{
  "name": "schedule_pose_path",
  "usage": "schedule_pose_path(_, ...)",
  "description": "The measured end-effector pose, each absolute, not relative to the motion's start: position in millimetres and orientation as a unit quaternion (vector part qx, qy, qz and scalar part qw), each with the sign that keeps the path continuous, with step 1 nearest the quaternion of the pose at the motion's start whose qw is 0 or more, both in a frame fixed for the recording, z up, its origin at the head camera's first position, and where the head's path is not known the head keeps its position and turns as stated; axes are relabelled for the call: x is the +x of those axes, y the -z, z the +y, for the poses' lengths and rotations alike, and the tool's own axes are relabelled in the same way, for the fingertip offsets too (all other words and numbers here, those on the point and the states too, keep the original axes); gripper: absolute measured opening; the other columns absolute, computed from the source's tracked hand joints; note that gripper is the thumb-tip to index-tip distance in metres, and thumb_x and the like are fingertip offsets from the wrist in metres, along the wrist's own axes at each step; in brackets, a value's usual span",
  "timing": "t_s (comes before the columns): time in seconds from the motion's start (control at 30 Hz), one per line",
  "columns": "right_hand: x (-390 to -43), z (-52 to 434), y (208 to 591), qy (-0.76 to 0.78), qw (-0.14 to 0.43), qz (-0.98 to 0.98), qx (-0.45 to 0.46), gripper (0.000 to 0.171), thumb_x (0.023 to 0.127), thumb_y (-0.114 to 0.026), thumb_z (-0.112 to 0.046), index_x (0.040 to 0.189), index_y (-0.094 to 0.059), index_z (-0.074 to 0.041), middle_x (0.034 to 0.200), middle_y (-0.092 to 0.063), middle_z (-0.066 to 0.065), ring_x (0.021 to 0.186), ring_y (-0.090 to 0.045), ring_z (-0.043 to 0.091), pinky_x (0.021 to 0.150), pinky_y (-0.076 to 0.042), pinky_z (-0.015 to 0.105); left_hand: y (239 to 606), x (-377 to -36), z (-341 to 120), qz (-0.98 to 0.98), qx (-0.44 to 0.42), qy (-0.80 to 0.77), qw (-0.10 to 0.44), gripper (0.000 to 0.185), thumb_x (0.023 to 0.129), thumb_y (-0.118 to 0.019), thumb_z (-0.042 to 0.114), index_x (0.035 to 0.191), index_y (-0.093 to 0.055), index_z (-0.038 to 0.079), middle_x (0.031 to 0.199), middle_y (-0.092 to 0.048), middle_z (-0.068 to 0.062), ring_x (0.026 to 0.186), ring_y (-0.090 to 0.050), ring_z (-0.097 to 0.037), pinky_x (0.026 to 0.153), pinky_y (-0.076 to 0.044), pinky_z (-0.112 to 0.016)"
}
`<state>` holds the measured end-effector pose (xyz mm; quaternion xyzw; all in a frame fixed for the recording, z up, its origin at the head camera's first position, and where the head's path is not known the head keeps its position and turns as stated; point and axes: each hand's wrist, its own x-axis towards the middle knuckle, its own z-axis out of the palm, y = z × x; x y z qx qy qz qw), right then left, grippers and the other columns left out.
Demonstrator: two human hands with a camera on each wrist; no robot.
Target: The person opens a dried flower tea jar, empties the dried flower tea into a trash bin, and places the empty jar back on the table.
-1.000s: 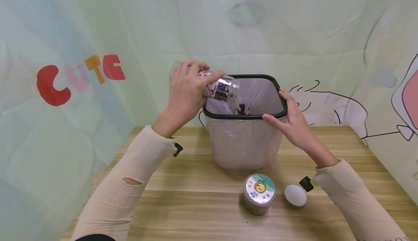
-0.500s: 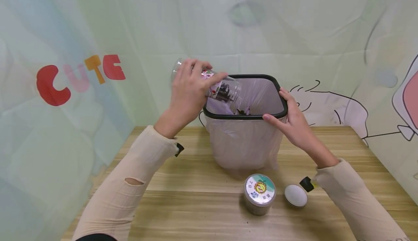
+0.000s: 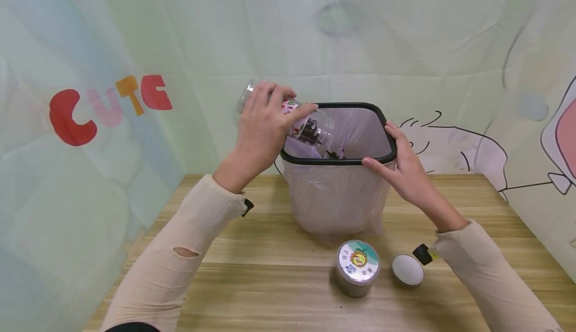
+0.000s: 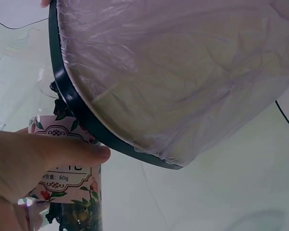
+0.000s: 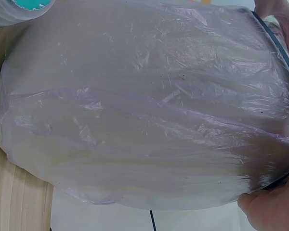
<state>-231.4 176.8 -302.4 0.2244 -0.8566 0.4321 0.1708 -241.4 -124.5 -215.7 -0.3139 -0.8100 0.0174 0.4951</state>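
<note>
In the head view, my left hand (image 3: 263, 122) grips a clear jar (image 3: 325, 122) with a pink floral label. Tilted, the jar points its mouth down into a bin with a black rim (image 3: 333, 161). Dark dried pieces (image 3: 310, 131) lie inside the jar towards its mouth, and more dark bits (image 3: 334, 155) show on the bin's liner. The left wrist view shows my thumb (image 4: 86, 153) across the jar's label (image 4: 62, 126), beside the bin rim. My right hand (image 3: 402, 167) grips the bin's right side, thumb over the rim; its other fingers are partly hidden.
A round tin (image 3: 357, 267) with a sunflower-decorated lid stands in front of the bin on the wooden table (image 3: 252, 282). Right of it lies a round white lid (image 3: 407, 270). Printed cloth (image 3: 216, 37) hangs behind and at both sides. A few dark crumbs dot the table.
My left hand and the jar have shifted slightly to the right. The dark pieces inside the jar have moved, and the dark bits in the bin look different. My right hand stays on the rim.
</note>
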Motion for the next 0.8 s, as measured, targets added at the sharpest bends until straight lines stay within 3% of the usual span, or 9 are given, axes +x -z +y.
schedule_pose_path(0.5,-231.3,177.1,302.6,-0.432,0.167,-0.856,0.229,0.092,0.092,-0.071,-0.040,0.159,-0.015,-0.009,0.165,-0.012,0.007,0.148,-0.018,0.034,0.113,-0.020,0.063,219.8,-241.4,-128.6,-0.799,-0.324,-0.019,0.505,0.048,0.095,-0.059,-0.005,0.119,-0.073,0.033,0.114,-0.061,-0.013,0.111,-0.051,-0.037,0.102,-0.040,-0.052)
schedule_pose_path(0.8,-230.9,177.0,303.2,-0.433,0.165,-0.856,0.228,0.092,0.092,-0.071,-0.040,0.159,-0.016,-0.009,0.166,-0.012,0.006,0.149,-0.017,0.034,0.113,-0.020,0.063,218.9,-240.8,-128.6,-0.798,-0.341,-0.035,0.495,0.053,0.095,-0.054,-0.011,0.121,-0.073,0.031,0.114,-0.060,-0.013,0.112,-0.049,-0.037,0.111,-0.031,-0.048)
